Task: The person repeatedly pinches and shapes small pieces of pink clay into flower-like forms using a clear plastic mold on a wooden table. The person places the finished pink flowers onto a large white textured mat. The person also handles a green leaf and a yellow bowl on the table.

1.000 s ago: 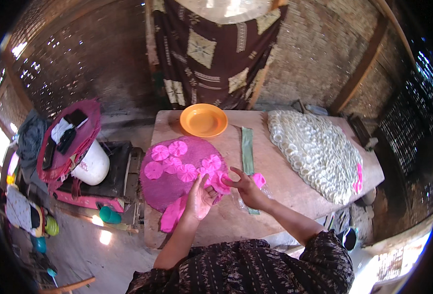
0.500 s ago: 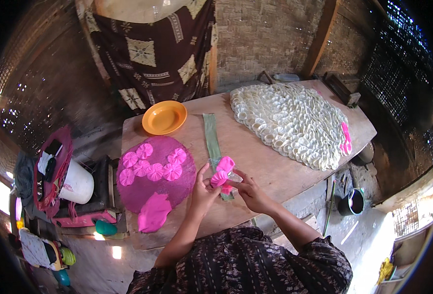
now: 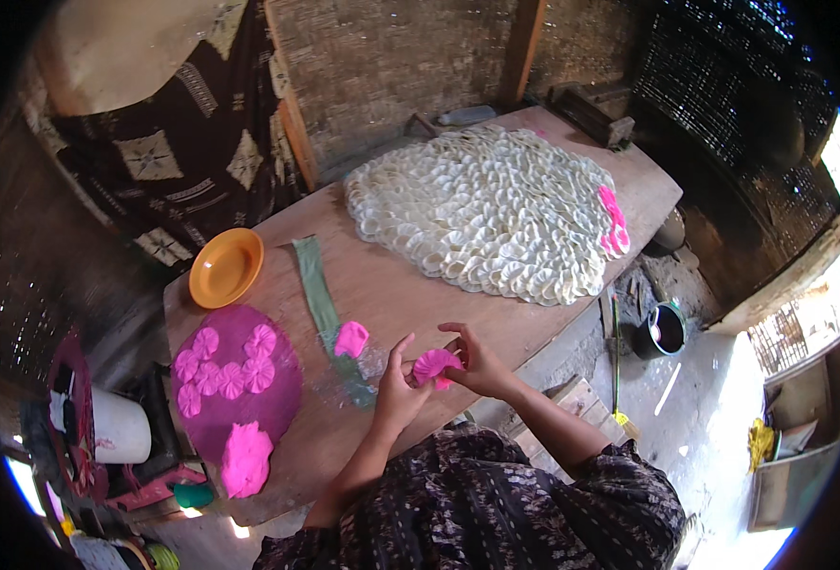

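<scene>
Wooden tabletop (image 3: 420, 294) carries orange plate (image 3: 225, 267), green strip (image 3: 317, 290), purple round mat (image 3: 249, 399), pink dough lump (image 3: 350, 338), white disc spread (image 3: 486, 214).

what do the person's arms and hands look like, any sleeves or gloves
Both hands are bare, with no gloves: the left hand and the right hand. No rings, watch or bracelets show at this size. The forearms are uncovered too. The sleeves end around the elbows and belong to a dark garment with a fine pale pattern of small dashes and dots.
</scene>
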The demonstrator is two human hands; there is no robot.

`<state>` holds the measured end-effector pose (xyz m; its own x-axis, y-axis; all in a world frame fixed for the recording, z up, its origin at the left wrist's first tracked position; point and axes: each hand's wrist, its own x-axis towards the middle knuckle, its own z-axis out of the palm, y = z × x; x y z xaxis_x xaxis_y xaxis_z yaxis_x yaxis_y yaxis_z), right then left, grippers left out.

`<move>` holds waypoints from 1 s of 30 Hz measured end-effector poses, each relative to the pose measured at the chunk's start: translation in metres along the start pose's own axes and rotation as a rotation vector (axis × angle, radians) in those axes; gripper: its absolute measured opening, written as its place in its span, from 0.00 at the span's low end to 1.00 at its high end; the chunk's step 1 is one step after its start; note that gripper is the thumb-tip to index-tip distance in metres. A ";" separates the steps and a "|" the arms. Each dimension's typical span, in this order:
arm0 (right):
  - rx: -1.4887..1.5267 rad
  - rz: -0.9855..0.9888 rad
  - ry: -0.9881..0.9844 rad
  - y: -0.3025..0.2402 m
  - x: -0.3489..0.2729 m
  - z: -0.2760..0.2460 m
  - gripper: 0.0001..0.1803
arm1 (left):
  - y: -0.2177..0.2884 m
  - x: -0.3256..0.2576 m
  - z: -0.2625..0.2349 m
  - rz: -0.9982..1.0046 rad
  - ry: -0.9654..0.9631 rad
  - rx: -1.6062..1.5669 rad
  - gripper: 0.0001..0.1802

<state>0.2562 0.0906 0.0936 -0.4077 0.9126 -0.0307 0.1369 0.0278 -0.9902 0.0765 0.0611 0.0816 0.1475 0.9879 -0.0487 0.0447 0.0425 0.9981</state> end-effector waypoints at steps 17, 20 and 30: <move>-0.632 0.152 0.457 0.033 -0.016 -0.149 0.37 | -0.018 0.058 0.073 0.147 -0.017 0.187 0.37; -0.757 0.190 0.450 0.031 -0.012 -0.178 0.38 | -0.016 0.060 0.058 0.093 -0.011 0.159 0.28; -0.957 0.092 0.359 0.020 0.009 -0.210 0.42 | -0.021 0.042 0.000 0.080 0.250 0.120 0.14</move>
<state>0.4447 0.1853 0.1024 -0.0866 0.9915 0.0966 0.8807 0.1216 -0.4577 0.0816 0.1018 0.0588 -0.0917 0.9942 0.0562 0.1620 -0.0408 0.9860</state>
